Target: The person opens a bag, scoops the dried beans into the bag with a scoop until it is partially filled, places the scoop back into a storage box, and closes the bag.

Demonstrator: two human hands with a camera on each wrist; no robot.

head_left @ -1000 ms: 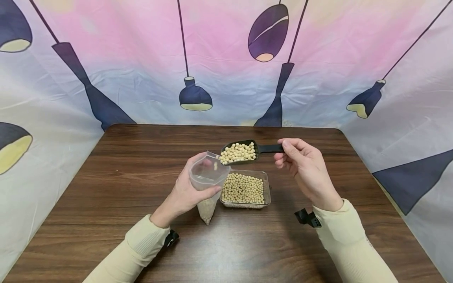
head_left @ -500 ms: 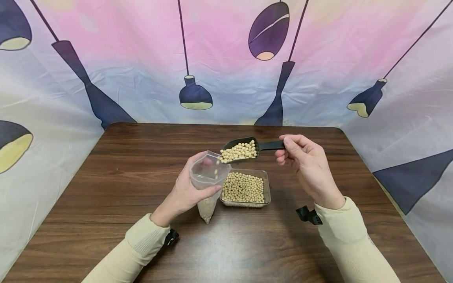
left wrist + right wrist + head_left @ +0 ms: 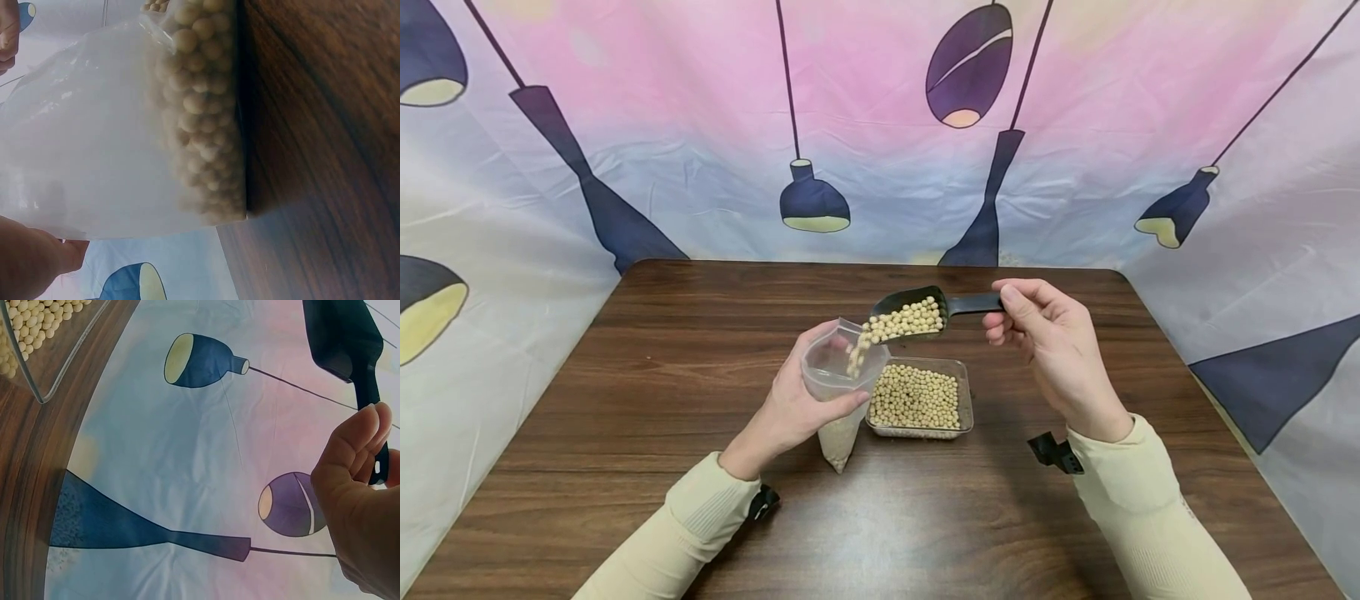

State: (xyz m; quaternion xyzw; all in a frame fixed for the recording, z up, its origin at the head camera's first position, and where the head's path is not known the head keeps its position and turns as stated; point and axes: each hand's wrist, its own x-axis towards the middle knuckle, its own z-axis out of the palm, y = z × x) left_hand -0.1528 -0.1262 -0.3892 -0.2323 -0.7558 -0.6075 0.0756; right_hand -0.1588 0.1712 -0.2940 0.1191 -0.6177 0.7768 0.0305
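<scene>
My left hand (image 3: pixel 801 400) grips a translucent plastic bag (image 3: pixel 838 371) near its top, thumb in front, with the mouth held wide. Soybean-like beans (image 3: pixel 200 119) fill the bag's bottom in the left wrist view. The right hand (image 3: pixel 1060 350) pinches the handle end of a black scoop (image 3: pixel 973 303). Tilted to the left, the scoop's lip is over the bag's mouth, and pale round beans (image 3: pixel 910 320) stream off it into the bag. Seen from the right wrist, the scoop's dark underside (image 3: pixel 344 337) faces the camera, so its load is hidden there.
A clear rectangular container (image 3: pixel 966 421) of the same beans stands on the dark wooden table (image 3: pixel 700 333), right of the bag and below the scoop. A patterned cloth backdrop (image 3: pixel 880 200) hangs behind the table's far edge.
The right hand has risen slightly and tipped the scoop further left. The trickle of beans has thickened into a stream and the scoop's load has shrunk somewhat. The left hand stays nearly still.
</scene>
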